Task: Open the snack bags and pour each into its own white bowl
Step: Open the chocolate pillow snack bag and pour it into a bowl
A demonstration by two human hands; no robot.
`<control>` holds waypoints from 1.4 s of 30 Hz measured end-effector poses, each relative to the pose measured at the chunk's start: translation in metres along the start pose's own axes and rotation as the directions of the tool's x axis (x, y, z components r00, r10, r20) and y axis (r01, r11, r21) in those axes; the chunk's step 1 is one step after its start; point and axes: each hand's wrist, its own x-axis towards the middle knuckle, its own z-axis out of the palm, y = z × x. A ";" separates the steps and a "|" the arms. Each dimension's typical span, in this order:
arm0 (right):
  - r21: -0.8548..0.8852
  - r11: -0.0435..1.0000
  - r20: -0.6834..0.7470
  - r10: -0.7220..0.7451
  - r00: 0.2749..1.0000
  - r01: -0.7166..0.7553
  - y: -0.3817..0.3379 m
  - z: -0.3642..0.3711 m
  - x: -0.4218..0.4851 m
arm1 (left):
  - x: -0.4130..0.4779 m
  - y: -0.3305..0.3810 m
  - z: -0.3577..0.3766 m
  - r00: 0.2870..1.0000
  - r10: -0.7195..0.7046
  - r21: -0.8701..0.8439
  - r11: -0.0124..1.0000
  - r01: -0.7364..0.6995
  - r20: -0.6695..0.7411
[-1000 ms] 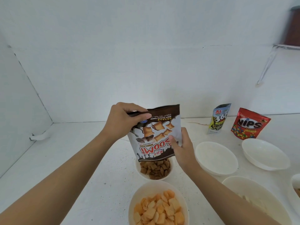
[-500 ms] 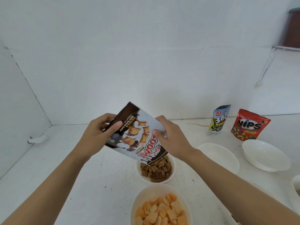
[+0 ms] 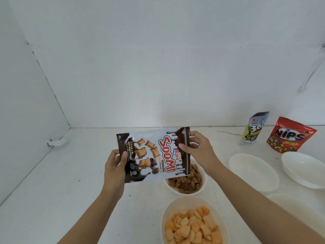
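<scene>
A brown and white Soomi snack bag (image 3: 153,154) lies on its side in the air above the table. My left hand (image 3: 115,162) grips its left end, thumb on the front. My right hand (image 3: 197,148) pinches its right end, thumb in front and fingers behind. Just below the bag's right end stands a white bowl (image 3: 203,186) holding brown pillow-shaped cereal. A nearer white bowl (image 3: 177,202) holds orange snack pieces. Two sealed bags stand at the back right: a blue and white one (image 3: 253,128) and a red Nips bag (image 3: 290,135).
Two white bowls with nothing in them sit at right, one (image 3: 253,171) near the cereal bowl, the other (image 3: 304,169) by the Nips bag. Part of a further bowl (image 3: 295,203) shows behind my right forearm. White walls close the table at the back and left.
The bag went from upside down over the cereal bowl to lying sideways. My left hand dropped from its top to its left end; my right hand shifted to the right end.
</scene>
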 end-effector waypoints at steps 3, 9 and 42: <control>-0.006 1.000 -0.025 0.020 0.999 -0.020 0.006 0.005 0.000 | 0.001 -0.004 -0.001 1.000 -0.012 0.061 0.998 0.010 0.026; -0.082 0.993 -0.127 -0.091 0.988 0.081 -0.006 0.007 0.004 | 0.021 0.017 -0.006 0.987 -0.101 0.185 0.980 0.076 0.127; 0.425 0.865 0.088 0.255 0.963 -0.268 0.026 0.003 -0.004 | 0.036 0.065 0.019 0.892 -0.001 0.527 0.807 -0.266 0.452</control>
